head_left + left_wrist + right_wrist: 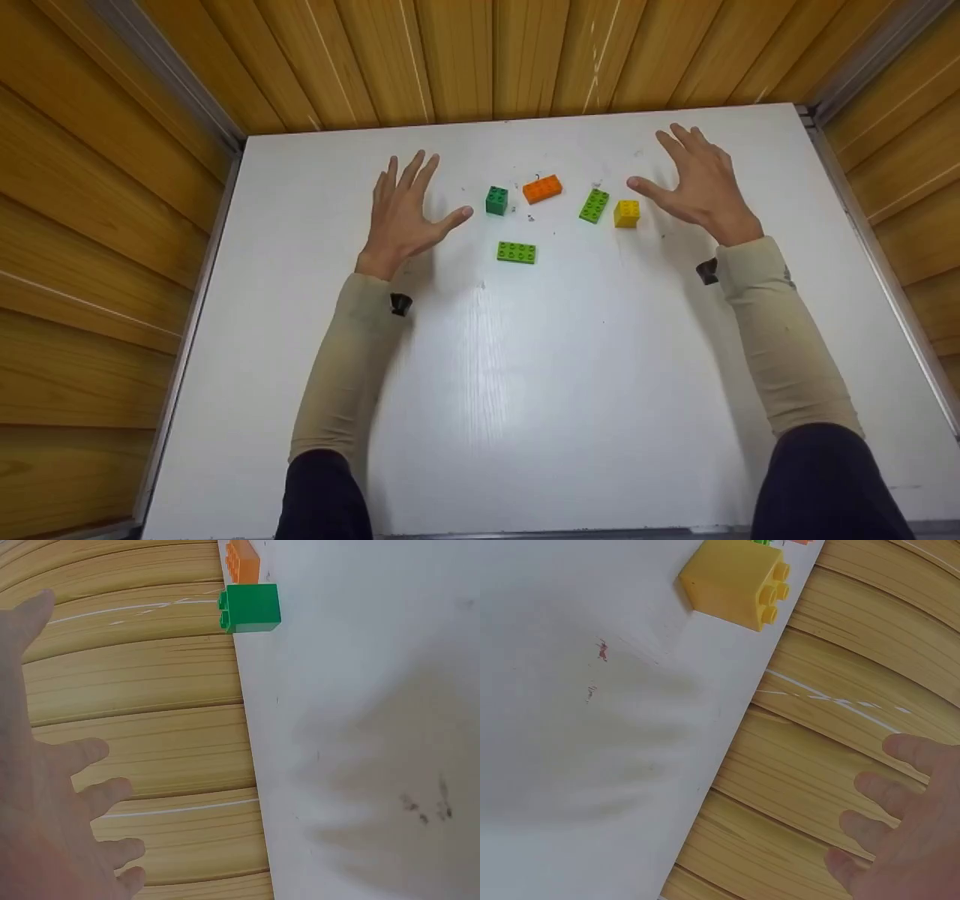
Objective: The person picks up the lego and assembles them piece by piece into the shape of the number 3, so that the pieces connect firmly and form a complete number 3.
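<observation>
My left hand hovers over the table with its fingers spread, holding nothing. Nearest to it stands a dark green toy brick, seen from the side in the left wrist view. The right hand is also raised with fingers apart and nothing in it. A yellow brick stands just left of that hand. Between the hands lie an orange brick, a light green brick set at a slant, and another light green brick closer to me. Neither hand touches any brick.
All the bricks are on a white table with dark specks and scuffs. Wood-plank walls rise behind it and on both sides. Small black devices sit at both wrists.
</observation>
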A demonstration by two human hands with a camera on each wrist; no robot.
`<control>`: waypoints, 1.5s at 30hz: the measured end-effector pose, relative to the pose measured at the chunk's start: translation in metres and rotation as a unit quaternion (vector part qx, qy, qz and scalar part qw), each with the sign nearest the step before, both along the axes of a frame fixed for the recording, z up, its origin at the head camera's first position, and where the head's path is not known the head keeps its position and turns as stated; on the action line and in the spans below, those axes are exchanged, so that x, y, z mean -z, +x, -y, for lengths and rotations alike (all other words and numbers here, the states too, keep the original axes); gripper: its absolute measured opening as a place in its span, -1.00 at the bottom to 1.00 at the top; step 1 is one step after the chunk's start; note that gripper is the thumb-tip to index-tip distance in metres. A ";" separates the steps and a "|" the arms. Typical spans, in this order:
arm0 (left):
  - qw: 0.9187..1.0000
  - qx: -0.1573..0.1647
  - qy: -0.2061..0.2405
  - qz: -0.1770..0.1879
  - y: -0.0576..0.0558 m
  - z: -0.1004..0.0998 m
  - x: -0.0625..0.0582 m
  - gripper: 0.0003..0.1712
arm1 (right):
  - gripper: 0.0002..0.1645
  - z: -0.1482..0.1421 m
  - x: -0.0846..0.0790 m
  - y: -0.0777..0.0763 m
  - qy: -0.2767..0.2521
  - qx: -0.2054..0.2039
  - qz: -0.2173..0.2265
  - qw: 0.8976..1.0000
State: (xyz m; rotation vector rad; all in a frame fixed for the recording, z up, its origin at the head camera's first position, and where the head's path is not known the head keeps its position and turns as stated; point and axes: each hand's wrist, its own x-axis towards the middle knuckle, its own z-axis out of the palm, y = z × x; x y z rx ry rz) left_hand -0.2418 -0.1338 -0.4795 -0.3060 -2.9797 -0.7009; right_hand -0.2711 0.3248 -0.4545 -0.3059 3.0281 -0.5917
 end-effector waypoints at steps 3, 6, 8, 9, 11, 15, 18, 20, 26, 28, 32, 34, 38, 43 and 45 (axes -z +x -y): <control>1.000 0.005 0.012 0.002 0.003 -0.002 0.004 0.24 | 0.27 0.000 0.004 0.001 -0.014 0.000 0.010 1.000; 1.000 0.012 0.022 0.006 0.006 -0.004 0.008 0.24 | 0.26 -0.001 0.007 0.002 -0.026 0.001 0.018 0.999; 0.999 0.015 0.027 0.005 0.008 -0.006 0.011 0.24 | 0.25 -0.001 0.009 0.003 -0.034 0.001 0.021 0.999; 0.999 0.018 0.029 0.004 0.008 -0.007 0.013 0.24 | 0.25 -0.001 0.011 0.003 -0.037 0.002 0.023 0.999; 0.999 0.021 0.033 0.003 0.010 -0.009 0.017 0.23 | 0.24 -0.001 0.013 0.004 -0.045 0.002 0.031 0.999; 0.999 0.028 0.035 0.012 0.014 -0.012 0.024 0.21 | 0.24 0.000 0.019 0.005 -0.060 0.006 0.053 0.997; 0.999 0.036 0.038 0.017 0.017 -0.015 0.029 0.19 | 0.24 0.000 0.024 0.008 -0.076 0.007 0.065 0.995; 0.998 0.045 0.042 0.019 0.019 -0.017 0.032 0.19 | 0.24 0.000 0.027 0.009 -0.086 0.006 0.070 0.994; 0.995 0.084 0.056 0.024 0.022 -0.021 0.040 0.19 | 0.25 0.001 0.033 0.010 -0.114 0.002 0.086 0.990; 0.993 0.097 0.061 0.027 0.023 -0.023 0.043 0.19 | 0.26 0.001 0.036 0.011 -0.120 0.001 0.086 0.989; 0.990 0.116 0.071 0.048 0.026 -0.026 0.048 0.18 | 0.28 0.002 0.044 0.012 -0.132 -0.004 0.088 0.987; 0.988 0.124 0.074 0.056 0.027 -0.029 0.050 0.15 | 0.30 0.003 0.049 0.012 -0.140 -0.003 0.091 0.986; 0.986 0.131 0.084 0.059 0.028 -0.035 0.054 0.05 | 0.32 0.002 0.056 0.011 -0.157 0.007 0.104 0.982; 0.987 0.122 0.082 0.072 0.030 -0.043 0.059 -0.05 | 0.30 0.001 0.062 0.011 -0.178 0.021 0.133 0.975; 0.987 0.121 0.077 0.079 0.030 -0.047 0.060 -0.08 | 0.27 0.000 0.064 0.011 -0.184 0.020 0.140 0.973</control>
